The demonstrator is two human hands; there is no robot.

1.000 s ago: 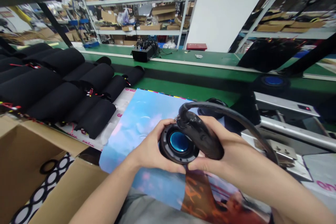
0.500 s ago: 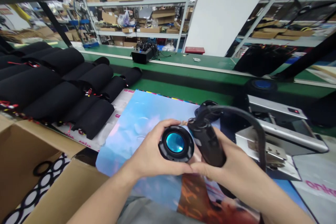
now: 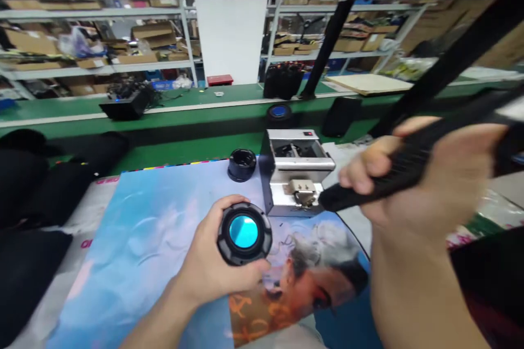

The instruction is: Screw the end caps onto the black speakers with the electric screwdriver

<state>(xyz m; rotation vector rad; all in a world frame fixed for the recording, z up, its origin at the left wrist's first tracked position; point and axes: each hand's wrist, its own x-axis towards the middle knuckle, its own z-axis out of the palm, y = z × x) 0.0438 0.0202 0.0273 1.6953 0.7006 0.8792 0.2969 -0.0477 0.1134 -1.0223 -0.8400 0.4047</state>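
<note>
My left hand (image 3: 213, 256) is wrapped round a round black speaker end cap (image 3: 263, 229) with a shiny blue disc in its middle, its face turned up toward me. At the right, my raised right hand (image 3: 413, 174) grips a black electric screwdriver (image 3: 409, 158), slanting down to the left. Its tapered front end reaches the silver screw feeder (image 3: 301, 172), close to the metal block at its front; the bit itself is blurred. Another black ring-shaped part (image 3: 242, 165) stands beside the feeder, apart from both hands.
A printed poster sheet (image 3: 155, 212) covers the bench under my hands. Dark curved speaker housings (image 3: 61, 174) lie at the left. Behind, a green bench (image 3: 192, 139) carries a blue-centred round part (image 3: 279, 111) and a black box (image 3: 127, 106). A dark post (image 3: 442, 65) slants at the right.
My right hand has moved right and up with the screwdriver, away from the end cap, toward the screw feeder. My left hand still holds the cap. The view has turned right.
</note>
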